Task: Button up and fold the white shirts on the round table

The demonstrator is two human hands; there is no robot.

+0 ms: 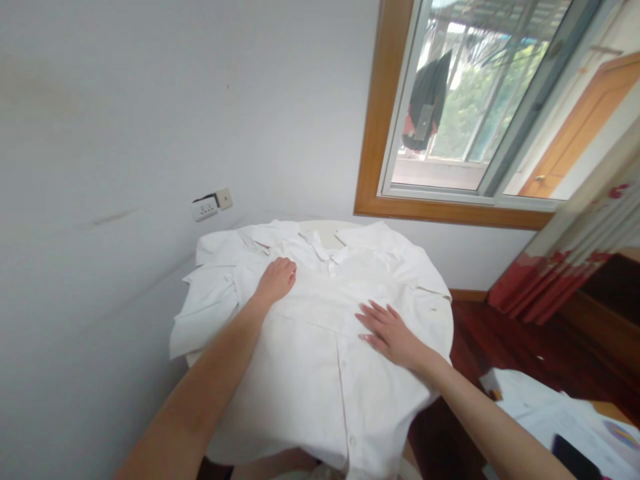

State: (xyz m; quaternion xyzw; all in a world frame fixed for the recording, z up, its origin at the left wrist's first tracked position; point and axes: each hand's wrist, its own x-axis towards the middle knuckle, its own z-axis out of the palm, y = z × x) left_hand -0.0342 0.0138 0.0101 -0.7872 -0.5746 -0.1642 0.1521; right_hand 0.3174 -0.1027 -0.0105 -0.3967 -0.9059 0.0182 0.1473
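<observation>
A white button-up shirt (300,373) lies spread over a round table (443,327), collar at the far side and lower edge hanging over the near side. My left hand (279,279) rests on the upper part of the shirt, left of the collar, its fingers bent and close together on the cloth. My right hand (391,335) lies flat on the shirt right of the button strip, fingers spread. White cloth (210,297) lies in layered folds at the table's left side; I cannot tell whether it is all part of this shirt.
A wall with a socket (205,209) stands behind the table. At the right are a wood-framed window (450,209) and a red and cream curtain (540,273). Low at the right, papers (545,413) and a dark phone-like object (576,457) lie near the dark red floor (480,347).
</observation>
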